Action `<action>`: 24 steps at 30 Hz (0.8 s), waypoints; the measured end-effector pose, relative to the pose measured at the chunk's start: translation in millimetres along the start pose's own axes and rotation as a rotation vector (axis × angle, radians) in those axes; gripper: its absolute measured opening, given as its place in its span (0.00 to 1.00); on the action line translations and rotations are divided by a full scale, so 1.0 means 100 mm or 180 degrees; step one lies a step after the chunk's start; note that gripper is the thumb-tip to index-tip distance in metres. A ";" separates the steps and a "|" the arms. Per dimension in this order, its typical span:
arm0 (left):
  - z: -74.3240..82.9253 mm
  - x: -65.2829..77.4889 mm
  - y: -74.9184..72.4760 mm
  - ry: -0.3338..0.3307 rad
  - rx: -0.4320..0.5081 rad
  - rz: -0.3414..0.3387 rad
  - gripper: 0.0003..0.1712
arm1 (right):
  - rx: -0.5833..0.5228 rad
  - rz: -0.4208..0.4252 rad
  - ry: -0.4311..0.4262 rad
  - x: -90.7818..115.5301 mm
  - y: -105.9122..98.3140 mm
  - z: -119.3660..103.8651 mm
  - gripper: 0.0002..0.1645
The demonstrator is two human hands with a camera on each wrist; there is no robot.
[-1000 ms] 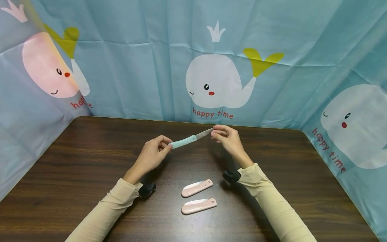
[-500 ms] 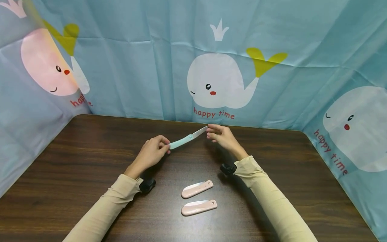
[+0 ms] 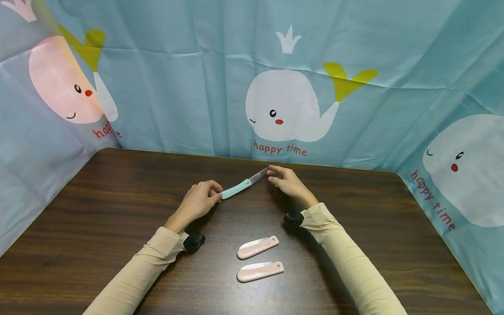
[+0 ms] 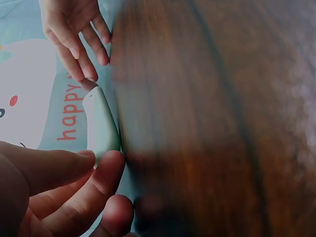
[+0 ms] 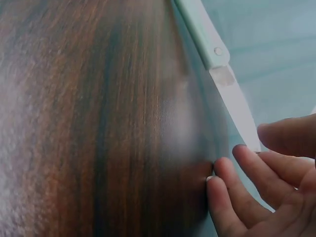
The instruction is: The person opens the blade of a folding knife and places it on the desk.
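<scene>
A folding knife (image 3: pixel 236 189) with a mint-green handle is unfolded, its blade (image 3: pixel 257 176) pointing up and right toward the far edge of the table. My left hand (image 3: pixel 199 200) pinches the handle's end between thumb and fingers, also visible in the left wrist view. At the other end, my right hand (image 3: pixel 289 181) has its fingertips at the blade's tip, with fingers extended and the thumb apart from the blade. The right wrist view shows the handle pivot (image 5: pixel 217 51) and the fingers (image 5: pixel 254 180) around the tip.
Two pink folding knives (image 3: pixel 257 247) (image 3: pixel 260 271) lie on the dark wooden table (image 3: pixel 118 227) between the forearms, blades partly showing along their handles. A blue curtain (image 3: pixel 177 100) printed with whales hangs behind and beside the table.
The mint-green knife and my right hand have shifted left and slightly lower in the head view. The knife now slants more steeply. Both pink knives stay put.
</scene>
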State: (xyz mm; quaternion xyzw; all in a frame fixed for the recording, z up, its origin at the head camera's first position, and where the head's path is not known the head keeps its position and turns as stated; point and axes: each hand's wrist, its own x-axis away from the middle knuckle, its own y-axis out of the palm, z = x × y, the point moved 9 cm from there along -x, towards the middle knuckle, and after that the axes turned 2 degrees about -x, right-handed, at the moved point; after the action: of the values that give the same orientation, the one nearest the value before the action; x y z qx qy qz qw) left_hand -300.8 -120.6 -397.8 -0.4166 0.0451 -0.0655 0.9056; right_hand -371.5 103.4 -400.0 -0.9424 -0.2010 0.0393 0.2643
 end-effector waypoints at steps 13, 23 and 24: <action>0.01 0.00 0.00 0.0017 -0.0059 0.0032 0.15 | 0.0128 0.0008 -0.0140 0.03 -0.05 0.05 0.28; 0.03 0.05 -0.03 0.0082 -0.0104 0.0082 0.16 | 0.0152 0.0075 -0.0176 0.05 -0.09 0.05 0.25; 0.04 0.05 -0.04 0.0092 -0.0118 0.0090 0.16 | 0.0148 0.0088 -0.0187 0.06 -0.10 0.04 0.25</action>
State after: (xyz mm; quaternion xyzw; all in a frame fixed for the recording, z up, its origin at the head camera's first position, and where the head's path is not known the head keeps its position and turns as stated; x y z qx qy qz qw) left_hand -295.3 -121.1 -392.5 -0.4316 0.0652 -0.0579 0.8978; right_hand -370.7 115.6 -398.4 -0.9372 -0.1947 0.0752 0.2795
